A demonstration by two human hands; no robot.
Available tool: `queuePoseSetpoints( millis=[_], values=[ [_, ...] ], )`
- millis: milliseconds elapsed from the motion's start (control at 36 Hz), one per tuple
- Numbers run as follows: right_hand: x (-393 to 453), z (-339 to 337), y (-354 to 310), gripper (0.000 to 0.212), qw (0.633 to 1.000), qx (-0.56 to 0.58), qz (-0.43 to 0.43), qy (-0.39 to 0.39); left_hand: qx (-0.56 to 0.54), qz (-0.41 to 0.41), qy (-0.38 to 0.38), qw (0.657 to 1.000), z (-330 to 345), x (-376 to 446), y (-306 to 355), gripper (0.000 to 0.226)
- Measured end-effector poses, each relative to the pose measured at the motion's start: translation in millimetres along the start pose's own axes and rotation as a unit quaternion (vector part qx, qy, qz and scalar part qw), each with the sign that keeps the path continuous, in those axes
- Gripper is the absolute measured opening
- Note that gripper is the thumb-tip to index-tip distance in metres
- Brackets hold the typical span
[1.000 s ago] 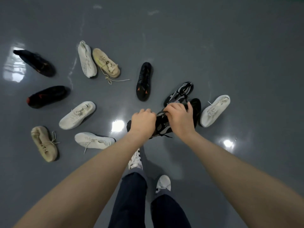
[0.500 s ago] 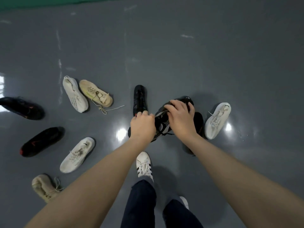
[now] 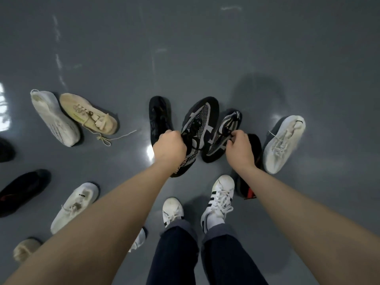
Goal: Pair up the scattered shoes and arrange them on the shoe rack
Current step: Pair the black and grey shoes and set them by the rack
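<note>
Head view: left hand (image 3: 169, 147) grips one mesh shoe (image 3: 197, 128) by its collar, and right hand (image 3: 239, 149) pinches the matching mesh shoe (image 3: 224, 136) at its laces. Both appear lifted, toes hanging toward the floor (image 3: 185, 48), side by side among the scattered shoes. No rack is visible. To do this step well, I would keep both grips firm, hold the pair clear of the black shoe (image 3: 159, 116) and white shoe (image 3: 283, 145), then carry them together.

A glossy grey floor (image 3: 205, 48) carries pale scuff streaks and bright light reflections. On it stand the person's white striped sneakers (image 3: 219, 199) below dark trousers (image 3: 174, 256).
</note>
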State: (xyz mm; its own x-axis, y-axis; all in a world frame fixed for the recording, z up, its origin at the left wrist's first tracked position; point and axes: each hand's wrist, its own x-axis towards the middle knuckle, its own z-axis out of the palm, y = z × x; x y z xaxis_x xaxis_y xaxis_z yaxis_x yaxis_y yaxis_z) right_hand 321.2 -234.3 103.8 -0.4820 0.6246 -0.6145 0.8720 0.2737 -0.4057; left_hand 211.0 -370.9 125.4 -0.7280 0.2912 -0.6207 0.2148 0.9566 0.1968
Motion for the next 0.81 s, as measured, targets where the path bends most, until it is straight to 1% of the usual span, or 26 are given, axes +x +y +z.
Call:
queuePoseSetpoints(
  millis=[83, 194, 306, 444, 500, 611, 722, 750, 806],
  values=[
    [31, 16, 22, 0.029, 0.999, 0.019, 0.048, 0.019, -0.022, -0.020, 0.001, 1.000, 27, 25, 2, 0.017],
    [67, 41, 50, 0.026, 0.997, 0.010, 0.057, 0.055, -0.045, -0.030, 0.031, 0.998, 65, 59, 1, 0.021],
    [96, 75, 75, 0.028, 0.996, 0.017, 0.081, 0.043, -0.053, -0.028, 0.056, 0.997, 102, 89, 1, 0.026],
    [123, 110, 95, 0.032, 0.988, 0.035, 0.144, 0.045, -0.067, -0.007, 0.063, 0.996, 140, 118, 9, 0.028],
    [127, 122, 96, 0.035, 0.987, 0.018, 0.152, 0.054, -0.080, -0.009, 0.059, 0.995, 151, 124, 10, 0.028],
    [131, 139, 94, 0.053, 0.984, -0.007, 0.163, 0.067, -0.095, -0.006, 0.047, 0.994, 167, 127, 6, 0.030],
    [136, 143, 99, 0.065, 0.985, -0.011, 0.156, 0.074, -0.101, 0.009, 0.047, 0.994, 171, 125, 2, 0.030],
    [138, 142, 101, 0.066, 0.986, -0.010, 0.152, 0.071, -0.098, 0.013, 0.047, 0.994, 170, 126, 2, 0.031],
    [137, 138, 104, 0.062, 0.988, -0.011, 0.140, 0.069, -0.091, 0.016, 0.046, 0.995, 168, 125, 3, 0.031]
  ],
)
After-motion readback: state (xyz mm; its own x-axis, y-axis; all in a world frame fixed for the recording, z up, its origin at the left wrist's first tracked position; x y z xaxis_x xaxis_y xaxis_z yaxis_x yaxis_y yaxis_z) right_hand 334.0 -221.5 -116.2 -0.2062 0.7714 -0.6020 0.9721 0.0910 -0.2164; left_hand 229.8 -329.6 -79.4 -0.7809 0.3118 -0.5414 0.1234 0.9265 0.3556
